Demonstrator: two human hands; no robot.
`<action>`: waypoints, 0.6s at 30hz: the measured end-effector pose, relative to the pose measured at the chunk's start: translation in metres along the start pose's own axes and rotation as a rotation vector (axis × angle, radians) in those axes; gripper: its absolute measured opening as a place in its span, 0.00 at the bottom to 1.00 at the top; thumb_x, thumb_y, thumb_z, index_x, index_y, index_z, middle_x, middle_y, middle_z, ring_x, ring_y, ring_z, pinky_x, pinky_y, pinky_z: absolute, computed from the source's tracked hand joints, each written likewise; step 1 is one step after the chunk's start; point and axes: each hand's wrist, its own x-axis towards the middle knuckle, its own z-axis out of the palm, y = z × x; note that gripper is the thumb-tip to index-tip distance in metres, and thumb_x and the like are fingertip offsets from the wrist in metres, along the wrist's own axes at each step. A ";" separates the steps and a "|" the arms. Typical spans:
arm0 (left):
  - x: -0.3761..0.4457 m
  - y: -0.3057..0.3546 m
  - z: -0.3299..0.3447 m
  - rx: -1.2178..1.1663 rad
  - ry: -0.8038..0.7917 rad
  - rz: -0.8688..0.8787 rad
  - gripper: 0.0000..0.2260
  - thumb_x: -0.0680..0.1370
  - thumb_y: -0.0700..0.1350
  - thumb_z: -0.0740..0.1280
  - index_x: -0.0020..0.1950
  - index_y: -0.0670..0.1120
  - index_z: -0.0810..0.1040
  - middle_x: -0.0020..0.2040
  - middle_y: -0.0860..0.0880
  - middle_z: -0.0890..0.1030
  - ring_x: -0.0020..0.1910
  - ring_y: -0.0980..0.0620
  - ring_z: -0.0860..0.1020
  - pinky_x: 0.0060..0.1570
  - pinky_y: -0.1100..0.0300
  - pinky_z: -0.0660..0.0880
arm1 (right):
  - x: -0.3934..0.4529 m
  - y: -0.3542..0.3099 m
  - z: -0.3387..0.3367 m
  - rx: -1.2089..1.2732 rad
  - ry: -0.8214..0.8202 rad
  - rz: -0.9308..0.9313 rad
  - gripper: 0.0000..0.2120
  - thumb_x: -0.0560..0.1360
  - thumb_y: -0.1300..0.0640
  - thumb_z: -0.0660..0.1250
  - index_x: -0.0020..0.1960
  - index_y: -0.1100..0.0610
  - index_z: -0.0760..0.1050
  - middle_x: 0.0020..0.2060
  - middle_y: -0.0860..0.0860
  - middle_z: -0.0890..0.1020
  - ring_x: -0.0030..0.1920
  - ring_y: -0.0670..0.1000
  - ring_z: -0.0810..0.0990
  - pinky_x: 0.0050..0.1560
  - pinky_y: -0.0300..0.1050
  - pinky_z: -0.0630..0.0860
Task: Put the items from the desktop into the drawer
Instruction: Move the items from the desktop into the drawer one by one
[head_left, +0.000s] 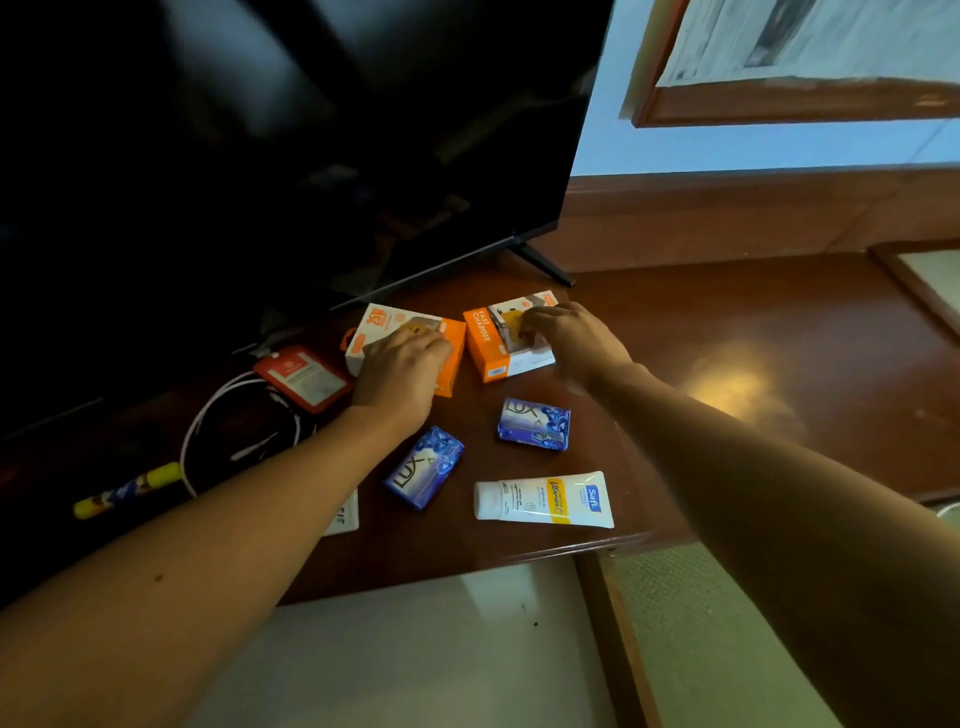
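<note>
Charger boxes, two of them, orange and white, sit side by side at the far part of the dark wooden desktop (727, 332), just in front of the black TV screen (260, 156). The left box (371, 332) shows "25W" on its top; the right box (491, 345) reads "FAST CHARGER" along its orange side. Each hand lies on one: the left hand (402, 371) is laid palm-down over the left box with fingers curled onto its top, and the right hand (569, 338) rests on the right box with fingertips bent down on its lid. Neither box is lifted clear of the wood, and I cannot tell whether either is properly gripped.

Nearer, two blue "LUX" soap bars lie apart from each other: one soap (535, 423) just near of the right box, the other soap (423, 467) tilted, further left and nearer. Nearest the desk edge lies a white tube (543, 500) marked "Safi" and "Vitamin C" with a yellow band, cap pointing left.

To the left, a red card holder (301, 378) lies touching the left box's side, resting over a coil of white and black cable (239, 431). Further left and nearer is a pen-like stick (127, 491) with yellow ends. A white card (343, 514) peeks out from under the left forearm; its writing is too hidden to read.
</note>
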 end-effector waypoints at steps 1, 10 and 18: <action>-0.002 -0.002 -0.001 -0.049 0.026 0.023 0.16 0.74 0.32 0.66 0.60 0.44 0.78 0.66 0.44 0.77 0.67 0.42 0.71 0.61 0.45 0.69 | 0.000 0.002 -0.002 0.010 -0.011 -0.012 0.27 0.72 0.70 0.70 0.69 0.55 0.75 0.66 0.53 0.78 0.66 0.57 0.72 0.62 0.50 0.73; -0.002 0.002 -0.005 -0.130 0.046 -0.360 0.12 0.79 0.47 0.66 0.62 0.49 0.77 0.65 0.42 0.72 0.66 0.39 0.69 0.61 0.42 0.71 | 0.016 -0.038 -0.006 0.181 0.115 0.485 0.22 0.77 0.51 0.67 0.69 0.51 0.71 0.71 0.58 0.66 0.69 0.64 0.65 0.64 0.63 0.67; 0.021 0.019 -0.008 -0.088 -0.221 -0.547 0.26 0.79 0.62 0.63 0.74 0.53 0.67 0.75 0.41 0.57 0.73 0.35 0.57 0.64 0.37 0.67 | 0.031 -0.062 0.009 0.099 -0.111 0.592 0.29 0.78 0.36 0.61 0.74 0.47 0.66 0.73 0.58 0.64 0.70 0.66 0.60 0.59 0.64 0.67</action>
